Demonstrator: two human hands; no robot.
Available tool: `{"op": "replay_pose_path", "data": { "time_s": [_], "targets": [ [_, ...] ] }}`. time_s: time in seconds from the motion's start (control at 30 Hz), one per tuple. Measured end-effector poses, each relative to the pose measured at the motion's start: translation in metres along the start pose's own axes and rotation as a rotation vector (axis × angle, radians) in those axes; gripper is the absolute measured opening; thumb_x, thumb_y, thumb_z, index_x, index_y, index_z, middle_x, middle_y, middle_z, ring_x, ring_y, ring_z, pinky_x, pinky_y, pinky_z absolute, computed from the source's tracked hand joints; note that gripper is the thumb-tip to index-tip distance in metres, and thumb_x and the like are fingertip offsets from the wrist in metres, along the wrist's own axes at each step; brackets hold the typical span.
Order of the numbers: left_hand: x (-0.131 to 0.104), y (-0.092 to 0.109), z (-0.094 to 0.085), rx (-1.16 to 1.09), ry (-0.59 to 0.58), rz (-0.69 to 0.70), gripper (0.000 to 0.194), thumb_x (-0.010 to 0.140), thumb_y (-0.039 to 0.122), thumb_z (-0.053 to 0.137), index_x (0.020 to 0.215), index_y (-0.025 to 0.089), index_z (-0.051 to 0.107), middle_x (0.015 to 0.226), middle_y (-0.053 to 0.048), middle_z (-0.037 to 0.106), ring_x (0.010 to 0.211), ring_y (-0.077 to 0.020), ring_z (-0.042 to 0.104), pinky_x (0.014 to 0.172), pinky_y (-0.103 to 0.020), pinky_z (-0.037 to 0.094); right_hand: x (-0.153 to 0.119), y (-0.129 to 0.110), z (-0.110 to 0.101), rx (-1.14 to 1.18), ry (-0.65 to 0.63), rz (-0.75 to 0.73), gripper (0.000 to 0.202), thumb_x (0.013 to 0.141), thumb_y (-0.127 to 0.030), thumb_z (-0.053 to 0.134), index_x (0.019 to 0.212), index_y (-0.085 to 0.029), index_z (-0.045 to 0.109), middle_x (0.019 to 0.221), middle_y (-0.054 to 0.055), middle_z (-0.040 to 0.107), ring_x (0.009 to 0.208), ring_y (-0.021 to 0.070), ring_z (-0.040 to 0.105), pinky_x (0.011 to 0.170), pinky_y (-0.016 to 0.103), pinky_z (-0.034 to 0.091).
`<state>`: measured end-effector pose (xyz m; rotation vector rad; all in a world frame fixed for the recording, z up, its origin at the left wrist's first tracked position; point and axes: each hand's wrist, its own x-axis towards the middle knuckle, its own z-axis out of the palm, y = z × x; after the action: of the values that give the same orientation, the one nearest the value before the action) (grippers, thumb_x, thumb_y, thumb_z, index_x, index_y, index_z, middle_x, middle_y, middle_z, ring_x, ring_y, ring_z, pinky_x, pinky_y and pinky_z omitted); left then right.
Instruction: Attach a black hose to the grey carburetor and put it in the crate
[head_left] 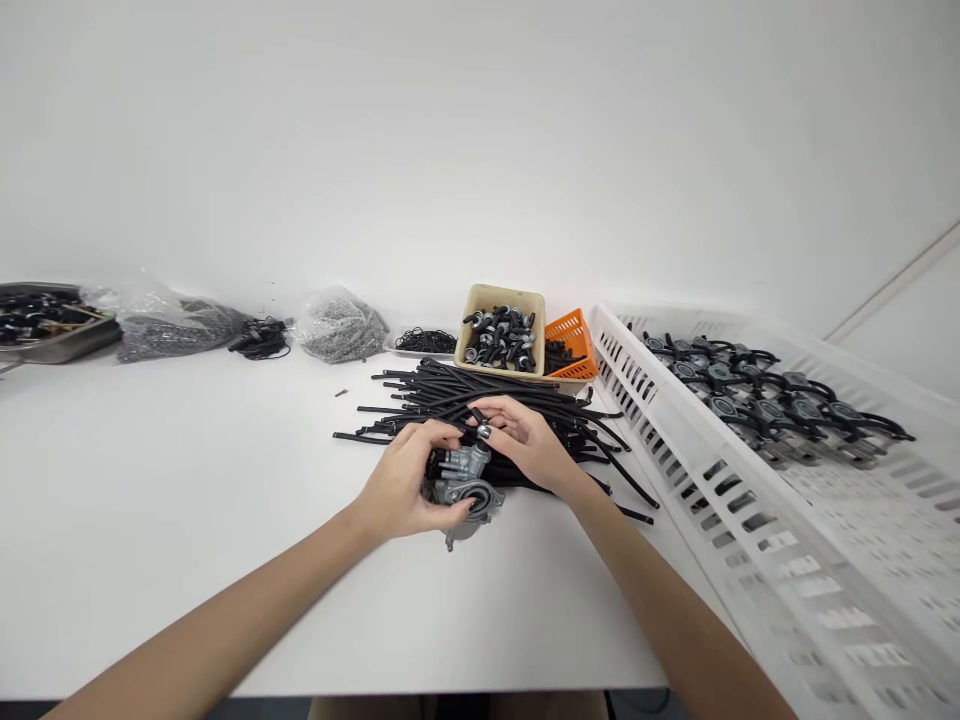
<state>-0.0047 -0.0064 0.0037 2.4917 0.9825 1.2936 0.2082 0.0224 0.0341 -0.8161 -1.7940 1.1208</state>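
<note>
A grey metal carburetor point(466, 490) is gripped in my left hand point(409, 478), whose thumb lies across its round opening. My right hand point(525, 440) pinches a small black part with a silvery end point(480, 418) at the upper end of the carburetor. Whether that part is seated on the carburetor or only touching it, I cannot tell. Behind and under my hands lies a loose heap of black rubber hoses point(442, 385), spread across the white table point(225, 520).
A cream bin point(500, 296) of black-and-silver parts stands behind the hoses, beside an orange basket point(581, 335) of short black pieces. At right, a white crate point(675, 430) holds several carburetors with hoses point(769, 410). Plastic bags point(341, 325) and a metal tray point(75, 345) line the wall.
</note>
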Motion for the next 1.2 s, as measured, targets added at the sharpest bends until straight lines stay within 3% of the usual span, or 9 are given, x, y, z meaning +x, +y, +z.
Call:
{"op": "replay_pose_path", "data": {
  "time_s": [0.27, 0.77, 1.0, 1.2],
  "targets": [
    [-0.0008, 0.0000, 0.0010, -0.021, -0.007, -0.018, 0.059, 0.069, 0.034, 0.074, 0.119, 0.024, 0.045, 0.101, -0.006, 0.061, 0.091, -0.0236, 0.061, 0.082, -0.039, 0.054, 0.0013, -0.0036, -0.0015, -0.023, 0.035, 0.023, 0.025, 0.089, -0.034, 0.060, 0.110, -0.022, 0.065, 0.110, 0.007, 0.070, 0.105, 0.0217, 0.066, 0.092, 0.037, 0.052],
    [-0.0030, -0.0024, 0.0022, -0.015, 0.008, -0.021, 0.059, 0.067, 0.035, 0.075, 0.119, 0.023, 0.047, 0.099, -0.005, 0.062, 0.091, -0.0236, 0.061, 0.081, -0.038, 0.052, 0.0023, -0.0028, -0.0028, -0.023, 0.082, 0.034, 0.018, 0.087, -0.034, 0.060, 0.098, -0.020, 0.063, 0.096, 0.005, 0.067, 0.090, 0.0186, 0.064, 0.082, 0.033, 0.049],
    [-0.0028, -0.0026, 0.0010, -0.018, 0.004, 0.008, 0.058, 0.068, 0.034, 0.074, 0.118, 0.024, 0.047, 0.098, -0.004, 0.061, 0.089, -0.0232, 0.059, 0.079, -0.038, 0.053, 0.0031, -0.0020, -0.0048, 0.036, 0.087, 0.064, 0.021, 0.083, -0.039, 0.066, 0.084, -0.020, 0.057, 0.082, 0.001, 0.062, 0.074, 0.0148, 0.058, 0.070, 0.029, 0.045],
    [-0.0042, -0.0053, 0.0023, -0.059, -0.008, -0.038, 0.059, 0.070, 0.034, 0.073, 0.121, 0.025, 0.045, 0.101, -0.005, 0.059, 0.093, -0.0238, 0.060, 0.083, -0.040, 0.054, 0.0027, -0.0003, -0.0041, 0.022, 0.169, -0.009, 0.032, 0.081, -0.036, 0.069, 0.067, -0.021, 0.044, 0.076, 0.000, 0.058, 0.068, 0.0135, 0.052, 0.065, 0.029, 0.042]
  ]
}}
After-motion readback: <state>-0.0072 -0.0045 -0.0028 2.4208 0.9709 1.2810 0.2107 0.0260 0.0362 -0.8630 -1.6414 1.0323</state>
